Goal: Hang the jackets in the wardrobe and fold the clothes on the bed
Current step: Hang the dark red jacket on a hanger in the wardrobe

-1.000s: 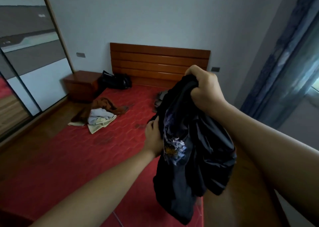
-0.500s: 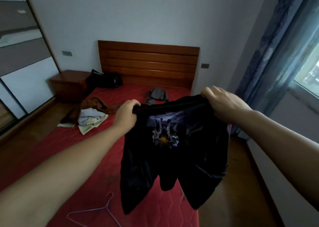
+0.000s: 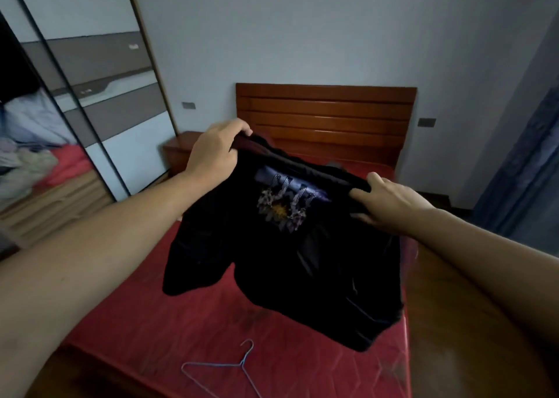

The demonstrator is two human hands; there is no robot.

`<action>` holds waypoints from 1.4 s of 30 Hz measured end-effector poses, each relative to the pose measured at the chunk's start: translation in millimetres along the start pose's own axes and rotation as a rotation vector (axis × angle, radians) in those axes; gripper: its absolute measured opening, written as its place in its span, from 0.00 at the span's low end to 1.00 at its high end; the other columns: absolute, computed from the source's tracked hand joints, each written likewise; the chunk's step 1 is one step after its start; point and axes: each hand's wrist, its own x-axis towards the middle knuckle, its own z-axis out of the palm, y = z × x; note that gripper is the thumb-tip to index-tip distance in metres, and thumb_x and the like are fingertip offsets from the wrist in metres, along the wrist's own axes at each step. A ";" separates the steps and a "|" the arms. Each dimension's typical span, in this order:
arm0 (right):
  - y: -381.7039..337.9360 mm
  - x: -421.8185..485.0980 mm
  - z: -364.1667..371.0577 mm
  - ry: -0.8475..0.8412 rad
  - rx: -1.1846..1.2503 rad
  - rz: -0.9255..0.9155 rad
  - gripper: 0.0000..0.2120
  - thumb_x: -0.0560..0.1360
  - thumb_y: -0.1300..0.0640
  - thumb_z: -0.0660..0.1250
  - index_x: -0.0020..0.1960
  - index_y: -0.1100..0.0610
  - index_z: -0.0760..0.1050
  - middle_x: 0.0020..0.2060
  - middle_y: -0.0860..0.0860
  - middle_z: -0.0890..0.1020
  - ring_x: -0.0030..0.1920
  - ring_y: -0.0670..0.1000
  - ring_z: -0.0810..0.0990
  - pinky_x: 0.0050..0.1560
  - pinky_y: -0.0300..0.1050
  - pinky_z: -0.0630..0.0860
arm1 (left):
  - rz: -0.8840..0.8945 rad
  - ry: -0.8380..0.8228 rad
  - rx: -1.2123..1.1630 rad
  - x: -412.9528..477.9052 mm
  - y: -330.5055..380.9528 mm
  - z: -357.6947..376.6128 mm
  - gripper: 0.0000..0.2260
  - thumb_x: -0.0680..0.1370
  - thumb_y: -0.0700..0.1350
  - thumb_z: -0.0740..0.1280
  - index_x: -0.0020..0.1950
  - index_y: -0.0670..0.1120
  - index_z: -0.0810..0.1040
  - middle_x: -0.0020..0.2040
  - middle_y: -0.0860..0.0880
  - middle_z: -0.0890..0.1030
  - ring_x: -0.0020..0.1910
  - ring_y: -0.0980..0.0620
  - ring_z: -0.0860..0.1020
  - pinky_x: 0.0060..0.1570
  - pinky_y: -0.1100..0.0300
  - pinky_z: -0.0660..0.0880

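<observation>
Over red bed (image 3: 127,331): black printed garment (image 3: 302,261)

Left hand (image 3: 213,152) and right hand (image 3: 390,207) are gripping the top edge of a black garment (image 3: 290,255), which is hanging spread above the red bed (image 3: 169,331); a wire hanger (image 3: 223,367) is lying on the mattress beneath, before the wooden headboard (image 3: 326,119).

Hanger (image 3: 223,367) on bed (image 3: 145,322)
</observation>
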 end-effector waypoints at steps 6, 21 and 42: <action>-51.3 53.6 -3.0 0.205 0.179 0.245 0.15 0.81 0.44 0.61 0.64 0.50 0.72 0.49 0.54 0.67 0.45 0.61 0.77 0.41 0.52 0.75 | 0.301 0.081 0.129 23.3 -48.1 -43.8 0.22 0.67 0.29 0.60 0.58 0.46 0.75 0.56 0.47 0.81 0.56 0.41 0.77 0.48 0.43 0.78; -162.6 164.6 5.1 0.335 0.239 0.627 0.27 0.72 0.66 0.67 0.67 0.52 0.61 0.60 0.62 0.67 0.54 0.68 0.75 0.42 0.60 0.77 | 0.722 -0.140 0.147 35.1 -204.5 -78.8 0.18 0.73 0.26 0.58 0.56 0.45 0.72 0.64 0.41 0.76 0.58 0.40 0.73 0.41 0.43 0.79; -113.6 134.8 65.4 -0.198 -0.263 0.386 0.38 0.77 0.47 0.67 0.77 0.37 0.46 0.67 0.57 0.66 0.66 0.62 0.68 0.52 0.56 0.76 | 0.166 -0.823 0.387 -33.8 -304.6 109.8 0.32 0.77 0.31 0.63 0.72 0.63 0.68 0.75 0.53 0.58 0.76 0.37 0.55 0.41 0.48 0.78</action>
